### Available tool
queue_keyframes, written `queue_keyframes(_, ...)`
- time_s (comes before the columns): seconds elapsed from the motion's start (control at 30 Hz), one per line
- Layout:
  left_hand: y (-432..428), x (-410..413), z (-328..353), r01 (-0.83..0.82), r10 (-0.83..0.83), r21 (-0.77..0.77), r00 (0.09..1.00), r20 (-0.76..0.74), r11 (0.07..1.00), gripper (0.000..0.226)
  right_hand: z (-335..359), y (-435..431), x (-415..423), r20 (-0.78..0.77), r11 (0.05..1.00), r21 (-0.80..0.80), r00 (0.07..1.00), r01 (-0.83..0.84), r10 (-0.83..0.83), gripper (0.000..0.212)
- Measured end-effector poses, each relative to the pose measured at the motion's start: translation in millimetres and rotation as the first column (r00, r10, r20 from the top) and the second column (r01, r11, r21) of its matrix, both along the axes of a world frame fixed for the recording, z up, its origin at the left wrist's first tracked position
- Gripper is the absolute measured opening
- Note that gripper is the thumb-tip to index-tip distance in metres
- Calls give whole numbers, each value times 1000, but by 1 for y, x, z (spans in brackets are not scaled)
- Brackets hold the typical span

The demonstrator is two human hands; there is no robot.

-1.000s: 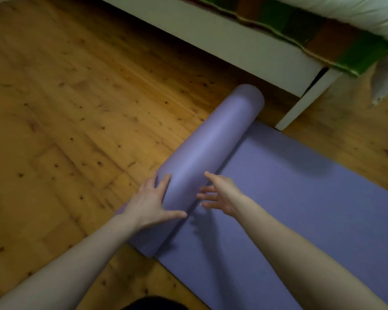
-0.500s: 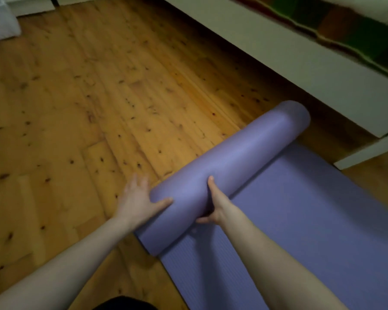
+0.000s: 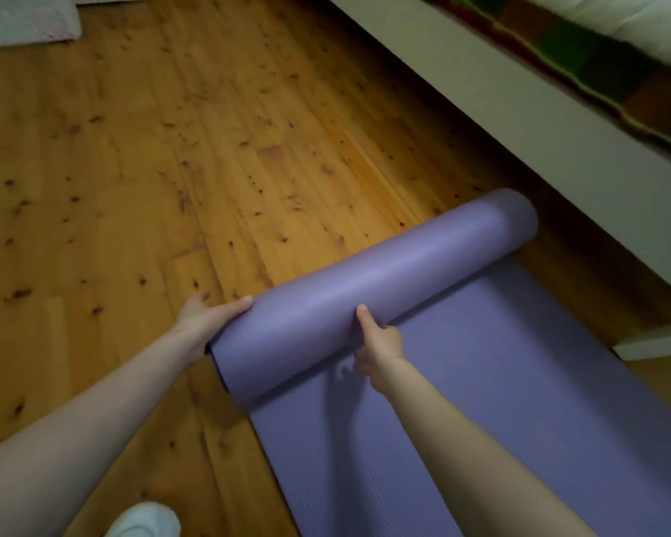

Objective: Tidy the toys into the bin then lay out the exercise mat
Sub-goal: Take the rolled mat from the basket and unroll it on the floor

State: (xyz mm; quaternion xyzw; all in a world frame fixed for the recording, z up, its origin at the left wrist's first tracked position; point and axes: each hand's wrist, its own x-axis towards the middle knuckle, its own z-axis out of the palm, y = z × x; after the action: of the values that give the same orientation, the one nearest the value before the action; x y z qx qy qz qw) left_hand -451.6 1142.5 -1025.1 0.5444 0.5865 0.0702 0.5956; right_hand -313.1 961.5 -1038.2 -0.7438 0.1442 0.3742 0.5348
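One purple exercise mat (image 3: 481,362) lies half unrolled on the floor (image 3: 171,168) beside one bed (image 3: 558,129). Two hands grip its roll: left hand (image 3: 206,319) curled round the end, right hand (image 3: 380,343) pinching the middle

Knotty wooden floor (image 3: 210,149); purple mat (image 3: 481,381) half-unrolled on it.
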Motion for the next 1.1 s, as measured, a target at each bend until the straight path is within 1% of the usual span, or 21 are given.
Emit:
queue_keyframes(0.03,7,1,0,19,-19,-14,1000,-19,1000,88,3,7,-1,-99,1000,12,995,16,-15,42)
queue_keyframes(0.07,14,2,1,72,-70,19,995,-71,997,87,6,14,-2,-185,1000,23,983,9,-5,47)
queue_keyframes(0.1,19,3,2,201,-179,102,965,-192,974,85,8,23,-2,-249,999,48,968,-2,14,52)
queue_keyframes(0.13,24,4,3,374,-292,192,889,-353,907,82,9,34,-1,-290,997,72,957,-1,22,57)
queue_keyframes(0.17,26,5,5,537,-366,273,792,-489,798,81,10,43,2,-315,996,88,949,19,10,59)
queue_keyframes(0.2,25,7,5,650,-407,340,720,-562,680,83,12,52,5,-309,996,79,951,32,-6,59)
queue_keyframes(0.27,20,13,-1,783,-489,424,618,-616,455,91,16,73,11,-239,998,42,971,36,-25,51)
queue_keyframes(0.33,11,19,-11,887,-596,416,447,-667,199,102,18,84,12,-152,997,27,986,68,-63,44)
queue_keyframes(0.37,14,22,-17,917,-616,384,367,-697,111,106,17,89,11,-109,997,10,991,81,-80,41)
queue_keyframes(0.4,23,26,-21,929,-606,367,322,-727,54,108,13,92,11,-62,997,-22,995,79,-80,37)
queue_keyframes(0.43,37,29,-24,930,-580,367,318,-750,36,108,11,94,11,-26,996,-43,996,81,-82,35)
queue_keyframes(0.5,75,38,-28,914,-527,403,365,-768,45,104,7,104,13,6,996,-70,998,56,-56,38)
queue_keyframes(0.6,123,53,-32,896,-489,440,409,-770,56,84,2,131,20,-61,997,-70,998,24,-28,44)
queue_keyframes(0.67,142,61,-34,901,-569,428,386,-726,64,64,-2,147,23,-142,996,-78,989,36,-47,47)
queue_keyframes(0.77,175,63,-32,884,-732,422,423,-535,202,54,0,186,22,-262,997,-58,962,59,-72,52)
queue_keyframes(0.8,183,63,-29,893,-758,393,409,-508,219,57,2,198,23,-289,997,-48,954,63,-75,55)
queue_keyframes(0.83,187,62,-28,916,-770,343,370,-520,208,69,4,207,21,-315,998,-36,947,60,-68,59)
queue_keyframes(0.9,187,57,-26,964,-772,227,251,-584,142,98,4,217,16,-354,998,5,934,56,-51,63)
queue_keyframes(0.97,186,55,-28,981,-778,179,167,-606,71,109,1,226,10,-422,994,58,905,88,-55,63)
queue_keyframes(1.03,196,55,-28,977,-785,195,184,-591,82,108,-4,241,9,-473,979,143,879,146,-62,65)
queue_keyframes(1.1,216,57,-27,958,-761,243,272,-589,155,104,-7,263,17,-478,976,161,877,149,-55,71)
